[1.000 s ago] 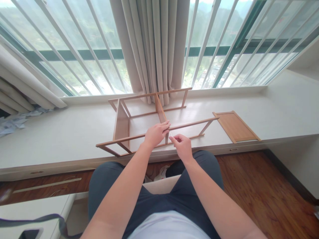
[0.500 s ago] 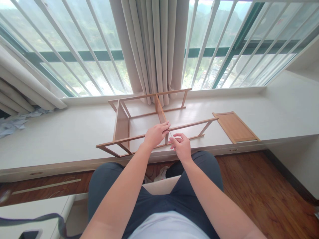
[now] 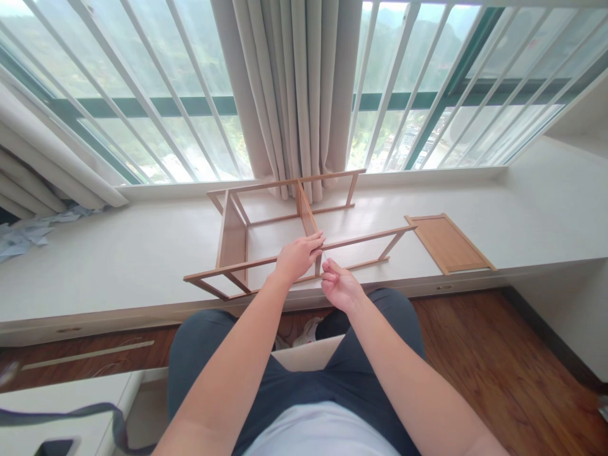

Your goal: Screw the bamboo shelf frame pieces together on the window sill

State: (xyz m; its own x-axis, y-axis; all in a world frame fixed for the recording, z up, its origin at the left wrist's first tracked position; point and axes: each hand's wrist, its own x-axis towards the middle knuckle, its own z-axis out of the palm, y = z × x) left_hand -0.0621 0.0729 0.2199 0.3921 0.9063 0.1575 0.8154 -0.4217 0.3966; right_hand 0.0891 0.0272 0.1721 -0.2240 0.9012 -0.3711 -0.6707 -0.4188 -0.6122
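A wooden shelf frame (image 3: 256, 262) lies on its side along the white window ledge, with one board across its left part and another across its middle. My left hand (image 3: 298, 256) is closed over the near upper rail where the middle board (image 3: 308, 214) meets it. Just right of that joint, my right hand (image 3: 341, 285) is closed in a pinch on a thin metal rod (image 3: 325, 256) that resembles a hex key. The rod's far end reaches the rail below my left fingertips; its tip is too small to make out.
A loose wooden panel (image 3: 449, 242) lies flat on the ledge (image 3: 118, 253) to the right. Behind the frame hang grey curtains (image 3: 289, 95) before barred windows. Torn paper (image 3: 26, 239) lies at far left. A white surface with a dark strap (image 3: 61, 419) stands at lower left.
My right hand has turned, its fingers now curled in more tightly around the thin rod, and shifted slightly down. My left hand and the shelf frame stay in place.
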